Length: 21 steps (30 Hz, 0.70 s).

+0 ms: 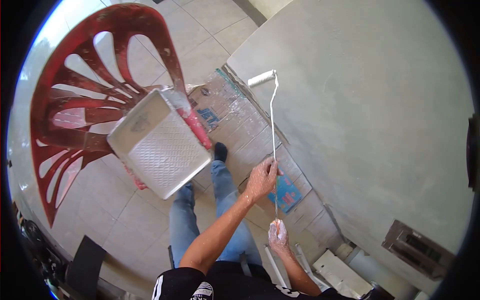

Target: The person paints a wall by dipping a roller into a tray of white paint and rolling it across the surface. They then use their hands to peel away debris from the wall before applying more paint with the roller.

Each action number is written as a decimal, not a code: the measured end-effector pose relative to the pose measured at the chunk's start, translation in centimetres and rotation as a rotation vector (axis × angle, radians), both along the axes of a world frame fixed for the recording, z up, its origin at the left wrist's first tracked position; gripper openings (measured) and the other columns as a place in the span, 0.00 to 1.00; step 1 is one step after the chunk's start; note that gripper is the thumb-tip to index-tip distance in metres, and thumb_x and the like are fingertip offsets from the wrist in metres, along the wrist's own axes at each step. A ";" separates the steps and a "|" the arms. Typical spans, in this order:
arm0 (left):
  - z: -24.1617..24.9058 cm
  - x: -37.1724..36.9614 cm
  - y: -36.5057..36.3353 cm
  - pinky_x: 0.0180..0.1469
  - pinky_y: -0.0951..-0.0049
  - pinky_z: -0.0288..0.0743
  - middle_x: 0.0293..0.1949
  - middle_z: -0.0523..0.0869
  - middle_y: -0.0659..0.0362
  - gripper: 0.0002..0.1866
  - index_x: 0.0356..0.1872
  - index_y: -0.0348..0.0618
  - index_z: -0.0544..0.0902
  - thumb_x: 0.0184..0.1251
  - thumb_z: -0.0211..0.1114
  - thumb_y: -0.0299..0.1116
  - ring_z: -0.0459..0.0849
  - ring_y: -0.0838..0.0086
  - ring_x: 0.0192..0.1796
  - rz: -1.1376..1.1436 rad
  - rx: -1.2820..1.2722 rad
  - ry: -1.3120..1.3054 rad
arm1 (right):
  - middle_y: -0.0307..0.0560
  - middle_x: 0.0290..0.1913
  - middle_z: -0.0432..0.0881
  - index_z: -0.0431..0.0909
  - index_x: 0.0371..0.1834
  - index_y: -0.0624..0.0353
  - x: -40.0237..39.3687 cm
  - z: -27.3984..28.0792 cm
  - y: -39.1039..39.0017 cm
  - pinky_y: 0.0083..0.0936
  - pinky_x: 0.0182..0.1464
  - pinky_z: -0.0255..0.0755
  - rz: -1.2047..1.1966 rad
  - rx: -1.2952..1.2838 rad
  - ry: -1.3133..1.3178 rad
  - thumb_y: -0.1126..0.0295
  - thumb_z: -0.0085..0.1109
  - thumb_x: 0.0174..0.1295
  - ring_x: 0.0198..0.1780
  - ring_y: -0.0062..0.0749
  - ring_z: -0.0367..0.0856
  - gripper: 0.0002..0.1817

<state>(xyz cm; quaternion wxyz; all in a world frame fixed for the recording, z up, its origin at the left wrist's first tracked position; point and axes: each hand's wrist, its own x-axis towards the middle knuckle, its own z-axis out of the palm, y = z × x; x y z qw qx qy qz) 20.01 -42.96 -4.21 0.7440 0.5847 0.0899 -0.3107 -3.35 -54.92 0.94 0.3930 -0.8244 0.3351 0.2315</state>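
A paint roller with a small white sleeve [262, 78] and a long thin rod reaches up to the grey-green wall [360, 100]; it looks to be at the wall's surface. Partway along the rod, my left hand [262, 180] is closed around it. Lower down, my right hand [278, 236], smeared with white paint, grips the roller's orange handle end. To the left, a paint tray [162, 150] with a ribbed slope and pale paint rests on a red plastic chair [55, 112].
Paint-spattered cardboard [235, 117] covers the floor along the wall's foot. A blue printed panel [287, 190] lies below my left hand. A dark-framed wall box [417, 250] is at the right. White items [342, 272] stand at the lower right, and a black panel [85, 267] at the lower left.
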 end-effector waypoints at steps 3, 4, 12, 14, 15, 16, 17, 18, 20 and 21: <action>-2.7 5.2 -3.4 0.37 0.73 0.76 0.29 0.86 0.57 0.15 0.51 0.36 0.79 0.77 0.51 0.36 0.82 0.78 0.32 0.021 0.058 -0.034 | 0.53 0.31 0.77 0.71 0.40 0.64 6.8 -3.0 -1.9 0.31 0.37 0.72 0.005 -0.096 -0.051 0.62 0.51 0.71 0.34 0.32 0.77 0.13; -3.4 7.0 -4.2 0.37 0.73 0.76 0.28 0.86 0.57 0.15 0.51 0.35 0.79 0.76 0.51 0.36 0.82 0.78 0.32 0.030 0.066 -0.034 | 0.53 0.32 0.77 0.71 0.40 0.64 8.6 -4.1 -2.5 0.31 0.38 0.72 0.019 -0.135 -0.090 0.62 0.51 0.71 0.34 0.32 0.78 0.14; -8.8 15.9 -8.5 0.36 0.72 0.77 0.26 0.86 0.57 0.14 0.52 0.35 0.79 0.75 0.52 0.33 0.83 0.75 0.29 0.289 0.020 -0.118 | 0.53 0.28 0.77 0.71 0.40 0.65 19.3 -12.0 -9.3 0.36 0.35 0.70 0.137 -0.183 -0.077 0.64 0.51 0.71 0.29 0.49 0.75 0.12; -9.5 15.8 -10.0 0.35 0.71 0.77 0.25 0.86 0.56 0.14 0.53 0.35 0.79 0.75 0.53 0.33 0.83 0.72 0.28 0.281 0.021 -0.131 | 0.54 0.27 0.76 0.71 0.38 0.65 19.3 -11.0 -10.6 0.36 0.34 0.70 0.168 -0.280 -0.104 0.65 0.51 0.70 0.28 0.51 0.74 0.12; -9.4 14.7 -11.2 0.35 0.71 0.77 0.25 0.86 0.56 0.14 0.53 0.36 0.79 0.75 0.53 0.33 0.84 0.71 0.28 0.268 0.025 -0.153 | 0.55 0.27 0.75 0.71 0.38 0.65 18.7 -10.2 -11.5 0.37 0.34 0.70 0.176 -0.332 -0.121 0.65 0.51 0.70 0.28 0.52 0.73 0.12; -9.3 13.4 -12.5 0.34 0.70 0.77 0.25 0.86 0.55 0.14 0.54 0.37 0.79 0.74 0.53 0.32 0.84 0.69 0.27 0.251 0.023 -0.180 | 0.55 0.27 0.76 0.71 0.38 0.65 17.5 -9.4 -12.7 0.37 0.34 0.70 0.188 -0.378 -0.069 0.65 0.52 0.70 0.29 0.52 0.74 0.12; -9.0 11.8 -13.8 0.34 0.70 0.77 0.25 0.86 0.55 0.14 0.54 0.37 0.79 0.74 0.54 0.32 0.85 0.68 0.27 0.231 -0.011 -0.138 | 0.56 0.27 0.76 0.71 0.38 0.65 15.9 -8.4 -14.1 0.38 0.34 0.70 0.204 -0.425 -0.018 0.65 0.52 0.70 0.29 0.52 0.75 0.12; -8.5 9.8 -15.0 0.34 0.70 0.77 0.25 0.86 0.54 0.14 0.54 0.38 0.79 0.73 0.54 0.32 0.85 0.67 0.28 0.216 -0.041 -0.092 | 0.56 0.27 0.76 0.71 0.38 0.65 14.1 -7.7 -15.1 0.38 0.35 0.71 0.226 -0.469 0.036 0.65 0.52 0.70 0.30 0.52 0.76 0.12; -8.6 8.7 -15.7 0.34 0.69 0.77 0.26 0.86 0.54 0.14 0.54 0.38 0.79 0.73 0.55 0.32 0.86 0.65 0.28 0.212 -0.052 -0.084 | 0.52 0.25 0.70 0.68 0.35 0.63 10.5 -7.7 -16.2 0.35 0.32 0.68 0.226 -0.520 -0.001 0.65 0.50 0.71 0.27 0.40 0.70 0.12; -8.8 8.5 -15.7 0.34 0.69 0.77 0.26 0.86 0.54 0.15 0.54 0.38 0.79 0.72 0.56 0.32 0.86 0.66 0.28 0.218 -0.036 -0.117 | 0.49 0.23 0.67 0.67 0.34 0.63 9.7 -7.6 -16.4 0.34 0.30 0.67 0.228 -0.545 -0.018 0.65 0.48 0.71 0.26 0.34 0.66 0.12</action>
